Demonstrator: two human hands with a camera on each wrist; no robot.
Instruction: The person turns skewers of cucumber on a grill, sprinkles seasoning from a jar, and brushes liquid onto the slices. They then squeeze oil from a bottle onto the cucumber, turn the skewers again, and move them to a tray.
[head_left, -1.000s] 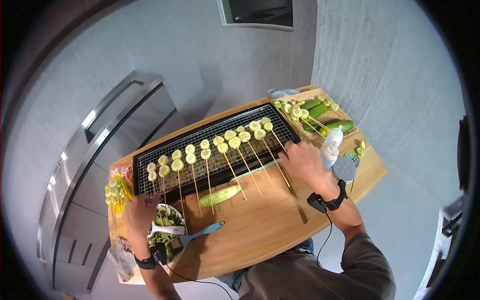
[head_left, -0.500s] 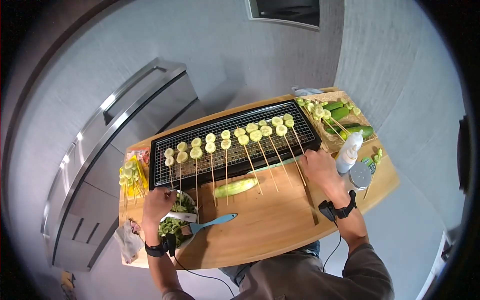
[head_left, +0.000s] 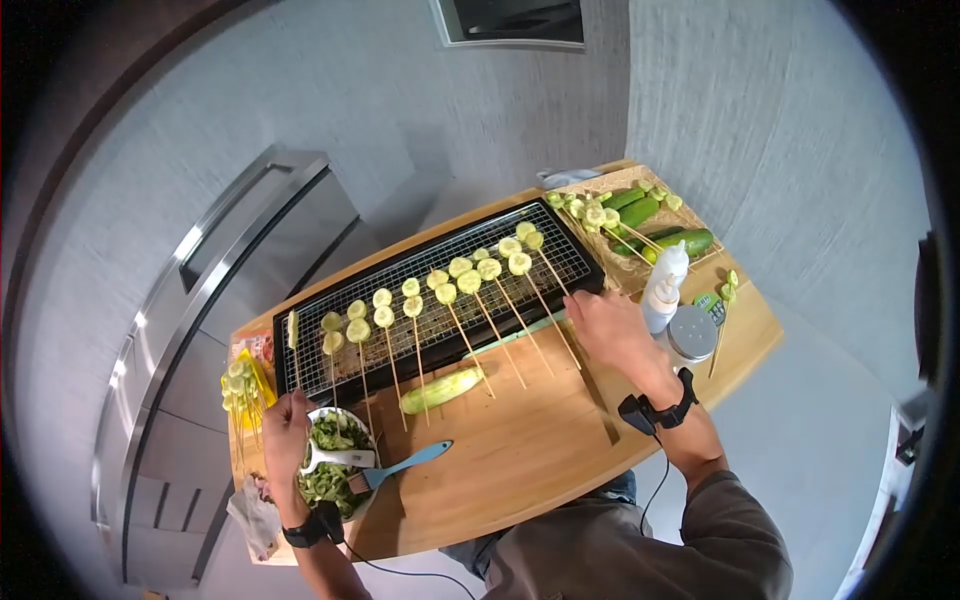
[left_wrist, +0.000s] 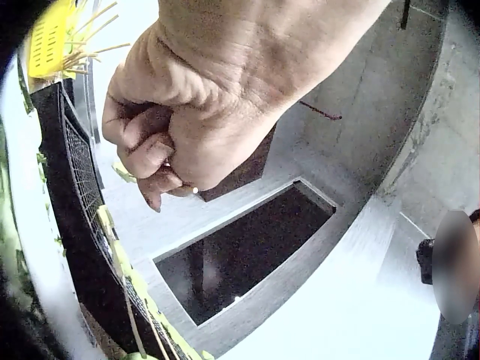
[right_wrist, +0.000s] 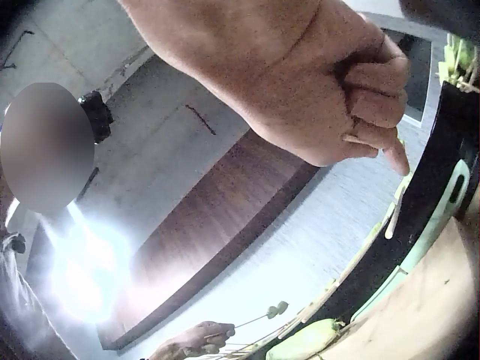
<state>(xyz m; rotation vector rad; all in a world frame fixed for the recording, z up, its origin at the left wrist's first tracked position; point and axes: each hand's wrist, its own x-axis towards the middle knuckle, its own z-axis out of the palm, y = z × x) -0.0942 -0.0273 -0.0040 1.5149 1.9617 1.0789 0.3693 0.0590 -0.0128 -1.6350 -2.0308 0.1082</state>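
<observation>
A row of skewers with round, pale green cucumber slices (head_left: 469,283) lies on a black grill (head_left: 420,345). My left hand (head_left: 287,435), at the grill's front left corner, pinches the leftmost skewer (head_left: 293,330), whose slices show edge-on above the mesh. In the right wrist view, two slices (right_wrist: 277,309) stick out ahead of that hand on their stick. At the front right corner my right hand (head_left: 608,325) has its fingers curled at the end of the rightmost skewer (head_left: 534,240). Its fingertips are mostly hidden in the head view. Other sticks overhang the front edge.
A peeled cucumber (head_left: 440,391) lies before the grill. A bowl of peelings (head_left: 335,480) bears a white peeler (head_left: 340,458) and a blue brush (head_left: 415,458). Right stand a squeeze bottle (head_left: 665,285), a shaker (head_left: 692,335) and whole cucumbers (head_left: 685,243); left, a yellow basket (head_left: 262,385).
The leftmost skewer has turned from flat to edge-on and shifted slightly left with my left hand. My right hand stays at the grill's right corner. The head view swung right and back.
</observation>
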